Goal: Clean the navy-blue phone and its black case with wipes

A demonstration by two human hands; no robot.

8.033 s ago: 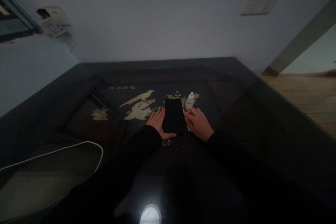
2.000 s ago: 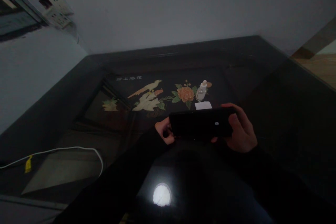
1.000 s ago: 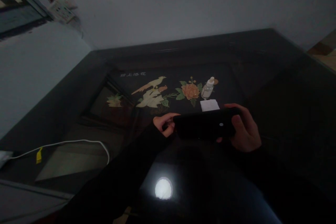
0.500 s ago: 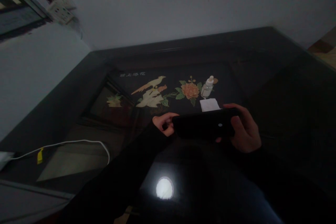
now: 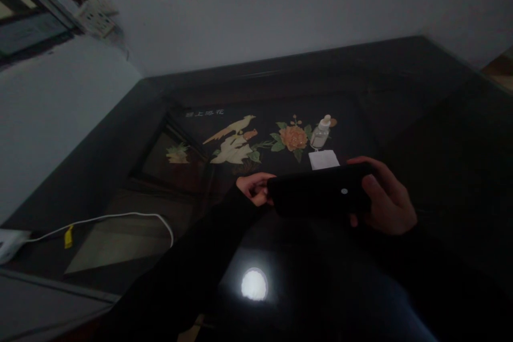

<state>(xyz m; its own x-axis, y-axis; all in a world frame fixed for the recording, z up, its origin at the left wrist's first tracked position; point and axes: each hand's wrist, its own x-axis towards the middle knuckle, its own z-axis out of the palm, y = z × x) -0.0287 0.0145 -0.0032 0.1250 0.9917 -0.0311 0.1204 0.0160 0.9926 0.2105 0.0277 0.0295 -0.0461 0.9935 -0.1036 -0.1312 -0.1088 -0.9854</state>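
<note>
A black oblong case (image 5: 312,192) with a small round pale mark is held level above the dark glossy table. My left hand (image 5: 257,188) pinches its left end, with the fingers curled. Around the right end my right hand (image 5: 389,204) is closed, thumb on the near face and a finger along the top edge. Just beyond the case lies a folded white paper or tissue (image 5: 324,160), partly covered by it. Behind that stands a clear dropper bottle (image 5: 320,134) with a white top and pale label.
The dark table (image 5: 280,77) has a bird and flower picture (image 5: 293,138) in its surface. A white cable (image 5: 120,216) with a yellow tag (image 5: 69,236) runs from a white block (image 5: 12,245) at left. Wall sockets (image 5: 96,8) are at upper left. A lamp's reflection glares in front.
The case and both hands sit slightly further right in view, the right hand most. Part of this is a small shift of the camera. The grip is the same.
</note>
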